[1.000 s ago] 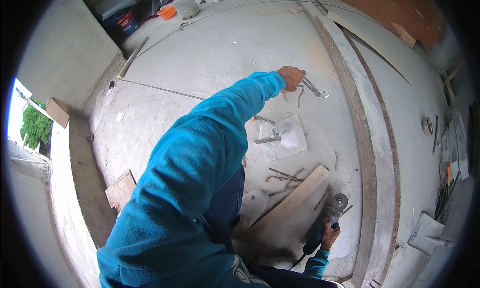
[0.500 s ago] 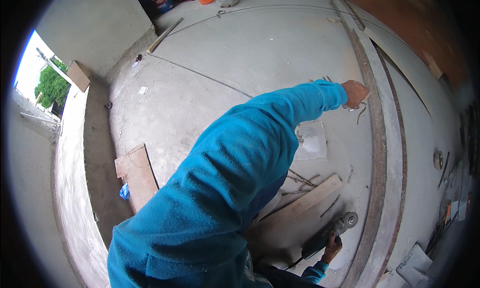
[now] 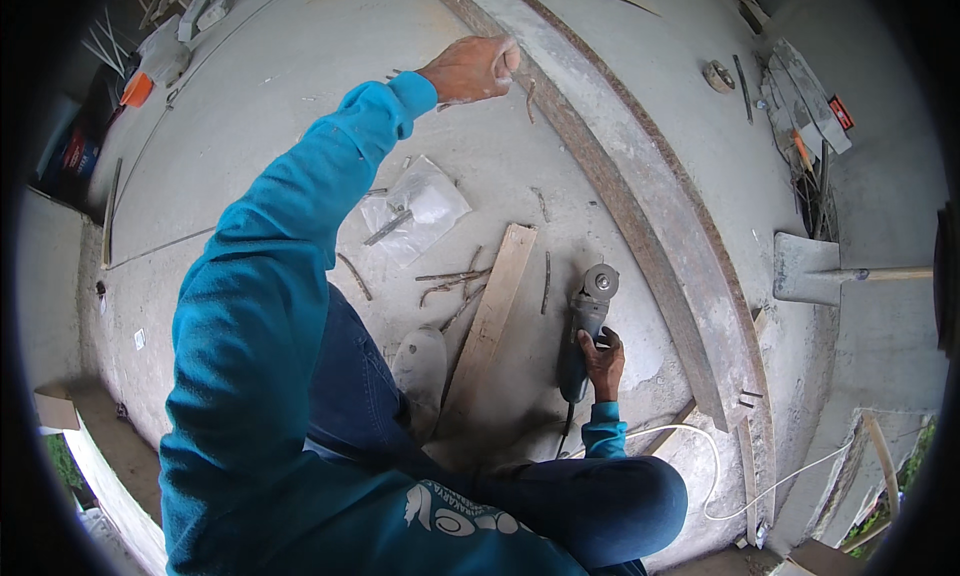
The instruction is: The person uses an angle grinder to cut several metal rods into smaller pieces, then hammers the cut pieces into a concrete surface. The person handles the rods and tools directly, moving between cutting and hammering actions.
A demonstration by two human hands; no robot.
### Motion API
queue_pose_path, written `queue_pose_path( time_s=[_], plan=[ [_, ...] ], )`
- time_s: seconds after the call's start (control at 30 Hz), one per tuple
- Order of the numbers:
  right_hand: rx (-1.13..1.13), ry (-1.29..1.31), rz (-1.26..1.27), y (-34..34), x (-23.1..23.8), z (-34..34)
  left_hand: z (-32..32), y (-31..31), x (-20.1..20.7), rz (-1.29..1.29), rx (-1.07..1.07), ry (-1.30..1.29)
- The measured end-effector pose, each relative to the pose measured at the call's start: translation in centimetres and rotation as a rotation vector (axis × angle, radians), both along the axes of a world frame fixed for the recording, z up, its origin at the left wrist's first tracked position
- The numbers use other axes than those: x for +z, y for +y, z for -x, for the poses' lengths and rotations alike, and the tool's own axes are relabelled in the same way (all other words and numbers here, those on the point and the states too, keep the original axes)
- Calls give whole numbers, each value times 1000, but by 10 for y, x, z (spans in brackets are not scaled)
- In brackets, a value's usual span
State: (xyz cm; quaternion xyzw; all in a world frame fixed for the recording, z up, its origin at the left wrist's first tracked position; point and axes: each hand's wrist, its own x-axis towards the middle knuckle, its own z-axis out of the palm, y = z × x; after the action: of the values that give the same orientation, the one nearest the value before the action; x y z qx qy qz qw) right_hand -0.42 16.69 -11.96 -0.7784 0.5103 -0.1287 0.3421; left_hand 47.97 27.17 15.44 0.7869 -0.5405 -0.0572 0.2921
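My left hand (image 3: 475, 71) reaches forward with its fingers curled closed, close to the near edge of a long rusty metal beam (image 3: 655, 191). What it holds, if anything, is hidden by the fingers. A bent piece of metal rod (image 3: 530, 102) shows just beside it. Nearer to me, my right hand (image 3: 604, 366) is wrapped round the body of an angle grinder (image 3: 585, 321). The grinder's disc end points away from me, and its cord runs back toward my legs. A wooden plank (image 3: 500, 291) lies left of the grinder, with several short rod pieces (image 3: 455, 276) around it.
A clear plastic bag (image 3: 432, 204) lies on the concrete floor below my left arm. Beyond the beam are a roll of tape (image 3: 717, 76) and a shovel (image 3: 805, 269). A white cable (image 3: 716, 466) loops near my knee. An orange bucket (image 3: 137, 90) stands far left.
The view has swung to the right, bringing the shovel and my bent knee into sight. My left hand stays by the beam, and my right hand still holds the grinder.
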Motion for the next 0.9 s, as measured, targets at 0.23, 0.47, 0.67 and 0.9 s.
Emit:
queue_pose_path(
  time_s=[0.23,0.47,0.67,0.9],
  plan=[
    [-34,-233,300,-18,136,-11,49,-19,36,208,-241,16],
    [170,-412,763,-77,388,-68,111,-70,143,502,-528,20],
    [368,-385,1155,-124,490,-116,165,-84,242,646,-466,164],
    [236,-497,857,-77,509,-134,172,-109,223,722,-455,423]
  ],
)
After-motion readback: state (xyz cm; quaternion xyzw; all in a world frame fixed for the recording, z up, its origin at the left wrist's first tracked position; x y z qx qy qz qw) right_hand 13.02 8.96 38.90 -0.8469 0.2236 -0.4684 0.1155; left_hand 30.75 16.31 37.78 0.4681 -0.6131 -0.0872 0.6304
